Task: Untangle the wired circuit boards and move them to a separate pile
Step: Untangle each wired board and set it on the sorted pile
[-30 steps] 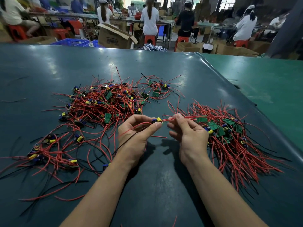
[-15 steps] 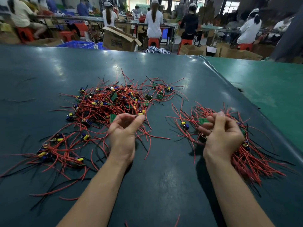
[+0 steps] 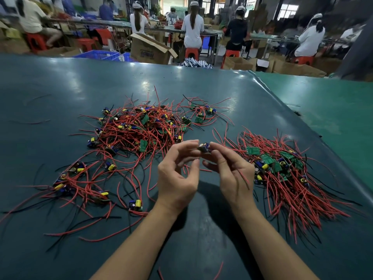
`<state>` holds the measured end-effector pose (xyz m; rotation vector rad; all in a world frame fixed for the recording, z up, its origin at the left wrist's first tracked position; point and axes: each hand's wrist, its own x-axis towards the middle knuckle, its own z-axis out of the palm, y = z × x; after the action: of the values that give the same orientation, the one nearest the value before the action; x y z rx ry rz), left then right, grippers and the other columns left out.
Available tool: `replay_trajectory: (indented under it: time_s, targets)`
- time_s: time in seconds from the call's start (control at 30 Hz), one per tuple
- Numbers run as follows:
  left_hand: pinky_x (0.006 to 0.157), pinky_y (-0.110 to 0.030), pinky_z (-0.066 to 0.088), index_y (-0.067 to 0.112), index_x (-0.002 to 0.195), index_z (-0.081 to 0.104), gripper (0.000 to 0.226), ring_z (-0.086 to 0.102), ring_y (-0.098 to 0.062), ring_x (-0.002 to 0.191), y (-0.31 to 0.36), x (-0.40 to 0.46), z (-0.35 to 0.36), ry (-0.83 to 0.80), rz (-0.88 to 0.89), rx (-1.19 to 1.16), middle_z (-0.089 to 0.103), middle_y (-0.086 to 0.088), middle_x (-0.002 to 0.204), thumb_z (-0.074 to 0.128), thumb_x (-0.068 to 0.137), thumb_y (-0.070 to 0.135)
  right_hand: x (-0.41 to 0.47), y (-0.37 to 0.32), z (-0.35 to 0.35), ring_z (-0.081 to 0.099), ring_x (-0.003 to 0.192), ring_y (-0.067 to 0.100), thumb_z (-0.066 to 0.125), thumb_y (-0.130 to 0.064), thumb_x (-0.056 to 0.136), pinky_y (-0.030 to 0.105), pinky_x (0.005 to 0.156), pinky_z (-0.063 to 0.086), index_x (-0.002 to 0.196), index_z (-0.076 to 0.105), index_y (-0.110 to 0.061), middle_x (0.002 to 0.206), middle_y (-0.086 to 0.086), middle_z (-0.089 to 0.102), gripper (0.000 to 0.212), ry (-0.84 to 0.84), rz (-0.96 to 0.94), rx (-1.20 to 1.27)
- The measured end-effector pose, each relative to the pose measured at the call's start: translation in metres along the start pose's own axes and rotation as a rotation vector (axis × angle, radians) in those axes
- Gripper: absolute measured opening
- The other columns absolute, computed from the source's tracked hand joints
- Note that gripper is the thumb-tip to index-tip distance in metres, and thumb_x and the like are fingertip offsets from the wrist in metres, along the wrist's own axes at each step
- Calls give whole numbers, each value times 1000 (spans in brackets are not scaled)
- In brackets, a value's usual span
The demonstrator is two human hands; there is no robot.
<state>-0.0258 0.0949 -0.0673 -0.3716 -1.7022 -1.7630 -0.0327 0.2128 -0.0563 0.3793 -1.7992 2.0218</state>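
A small circuit board with a yellow capacitor sits raised at centre. A tangled heap of red-wired green boards sprawls left; a tidier pile of wired boards lies right.

The small circuit board between both hands is motion-blurred — its wires mostly hidden by fingers; both forearms are cut off by the lower edge.

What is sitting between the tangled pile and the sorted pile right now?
In the head view, both hands sit there: the left hand and right hand pinch one circuit board above the table, between the tangled pile and the sorted pile.
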Motion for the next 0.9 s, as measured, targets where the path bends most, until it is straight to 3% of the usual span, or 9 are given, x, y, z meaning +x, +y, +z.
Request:
replay_trajectory:
  time_s: [0.07,0.13,0.23,0.33,0.47,0.57,0.63,0.73,0.9]
  targets:
    - [66,-19,49,10,87,63,9,63,-10,69,1,-1,-1,24,-47,-19,66,2,84,70,83,16,4,-3,-2,74,86,22,56,5,93,27,68,59,99,71,-8,91,1,76,20,83,96,165]
    - [50,-18,42,7,74,63,32,53,-10,50,4,0,-1,16,-218,-63,61,1,63,73,81,37,6,-5,-5,73,85,26,57,4,93,29,64,59,95,69,-8,92,5,75,17,113,54,172]
    - [37,-15,31,4,79,65,51,45,-9,39,7,5,1,-83,-512,-244,58,-4,59,70,78,55,4,-7,-4,72,85,19,61,7,89,24,65,56,91,67,-7,92,5,75,16,4,-35,46]
    - [35,-16,31,2,83,66,44,42,-8,37,5,9,-1,-90,-552,-316,55,-3,56,65,77,45,0,-7,0,72,85,16,65,9,86,21,71,55,87,68,-12,90,4,76,21,-77,-14,-27]
    - [49,-19,46,8,90,68,29,57,-14,51,0,9,-4,-66,-558,-427,66,-7,69,78,67,24,3,-6,2,73,80,24,72,-5,84,27,53,56,87,71,-5,82,14,74,4,153,223,168]
    - [58,-19,51,10,92,69,27,63,-13,59,-2,10,-1,-80,-483,-349,71,-5,71,77,67,15,2,-2,4,72,68,19,75,-25,76,23,44,49,82,72,-9,75,8,74,17,163,415,192]
    - [61,-18,52,8,92,68,26,67,-12,62,-2,10,1,-76,-454,-327,73,-4,72,77,68,9,2,-1,6,69,64,15,76,-28,74,22,42,47,79,74,-11,71,5,73,17,123,422,177]
    - [66,-19,54,7,90,70,25,71,-13,67,-1,9,2,-91,-451,-292,74,-4,76,78,67,0,2,-2,5,68,62,11,76,-16,82,22,42,47,80,75,-14,69,2,73,3,128,383,131]
    - [66,-19,54,1,91,71,30,69,-13,66,1,9,6,-107,-466,-285,74,-6,77,80,63,0,5,-2,2,64,57,8,74,-10,85,21,43,46,75,73,-15,65,-3,70,11,181,359,104]
